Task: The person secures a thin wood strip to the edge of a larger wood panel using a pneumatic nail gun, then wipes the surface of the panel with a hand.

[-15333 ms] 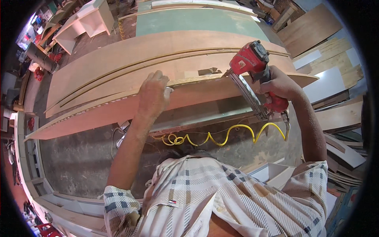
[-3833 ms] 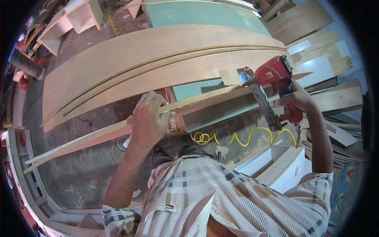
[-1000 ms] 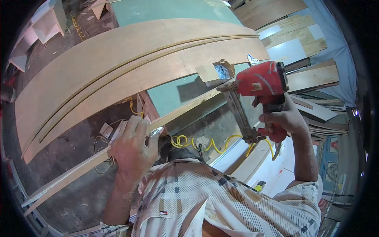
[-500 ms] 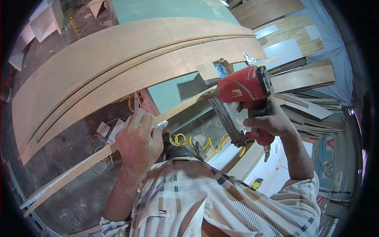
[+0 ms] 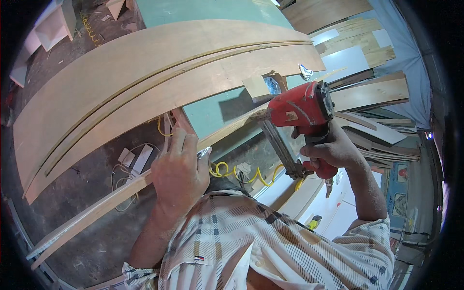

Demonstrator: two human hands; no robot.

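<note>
My right hand (image 5: 333, 147) is closed round the grip of a red nail gun (image 5: 299, 106). The gun's nose meets the top of a long wooden strip (image 5: 92, 212), and its grey magazine slants down toward my body. Further left along this strip, my left hand (image 5: 180, 166) grips it with the knuckles up; the fingertips are hidden behind the wood. A small shiny whitish piece (image 5: 205, 152) shows beside my left thumb, and I cannot make out what it is. The strip runs from lower left up to the gun.
A broad plywood sheet (image 5: 121, 63) with two thin wooden strips (image 5: 145, 84) lies across a green-topped table (image 5: 208, 116). Near the gun is an opened cardboard box (image 5: 256, 87). A coiled yellow air hose (image 5: 261, 179) hangs below the strip. Boards (image 5: 372, 94) are stacked at right.
My left hand has shifted slightly right along the wooden strip, its fingers now straighter. The nail gun has barely moved, its nose still on the strip.
</note>
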